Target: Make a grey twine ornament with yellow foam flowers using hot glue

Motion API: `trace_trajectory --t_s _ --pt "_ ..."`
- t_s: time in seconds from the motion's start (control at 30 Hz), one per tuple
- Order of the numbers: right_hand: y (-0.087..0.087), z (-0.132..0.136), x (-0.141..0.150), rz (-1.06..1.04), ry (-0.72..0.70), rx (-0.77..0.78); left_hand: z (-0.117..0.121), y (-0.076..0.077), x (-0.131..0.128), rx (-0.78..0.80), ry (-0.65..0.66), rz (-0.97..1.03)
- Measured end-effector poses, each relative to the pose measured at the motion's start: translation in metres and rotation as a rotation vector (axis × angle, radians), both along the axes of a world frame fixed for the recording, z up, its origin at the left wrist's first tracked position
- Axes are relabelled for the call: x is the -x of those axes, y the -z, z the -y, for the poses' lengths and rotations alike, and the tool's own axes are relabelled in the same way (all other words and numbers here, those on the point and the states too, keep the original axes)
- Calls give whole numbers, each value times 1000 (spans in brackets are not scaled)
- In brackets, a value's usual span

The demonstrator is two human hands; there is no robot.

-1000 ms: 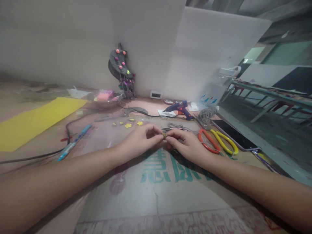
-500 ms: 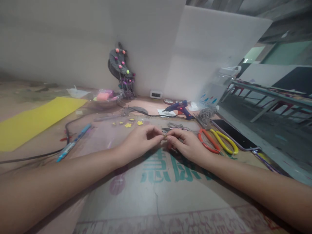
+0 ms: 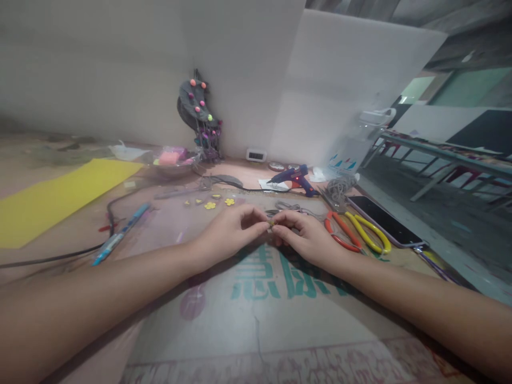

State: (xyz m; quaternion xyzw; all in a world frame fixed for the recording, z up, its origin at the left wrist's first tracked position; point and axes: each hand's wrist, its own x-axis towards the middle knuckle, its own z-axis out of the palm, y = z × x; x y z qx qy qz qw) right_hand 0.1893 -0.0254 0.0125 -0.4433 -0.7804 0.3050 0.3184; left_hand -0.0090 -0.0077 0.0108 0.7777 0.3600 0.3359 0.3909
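Between the fingertips of both hands is a tiny yellowish-green piece (image 3: 271, 224), too small to make out its kind. My left hand (image 3: 236, 226) pinches it from one side, thumb and forefinger together. From the other side my right hand (image 3: 304, 233) pinches it in the same way. Just beyond my left hand lie yellow flower shapes (image 3: 210, 205) and several smaller yellow pieces (image 3: 216, 197). Behind the fingers rests a small loop of grey cord (image 3: 288, 206). Orange-handled pliers (image 3: 340, 233) lie close to my right wrist.
Right of centre are yellow-handled scissors or pliers (image 3: 372, 233), a phone (image 3: 386, 221) and a ball of grey string (image 3: 340, 186). A blue glue gun (image 3: 292, 177) stands at the back. Leftward lie a blue pen (image 3: 122, 233), a black cable (image 3: 80, 252) and a yellow sheet (image 3: 60, 200).
The yellowish-green piece has turned slightly between my fingertips and shows a little more. Both hands stay in nearly the same place.
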Motion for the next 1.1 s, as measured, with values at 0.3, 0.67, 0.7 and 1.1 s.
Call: trace_trajectory --t_s 0.3,0.67,0.7,1.1 --pt "-2 1 1 57 33 -60 2 -1 -1 -23 6 -20" --pt "-4 1 0 84 36 -78 2 -2 -1 -41 -13 -45" --pt "-4 1 -1 85 38 -77 2 -2 -1 -40 -8 -41" --pt "-4 1 1 113 50 -130 2 0 -1 -40 -1 -40"
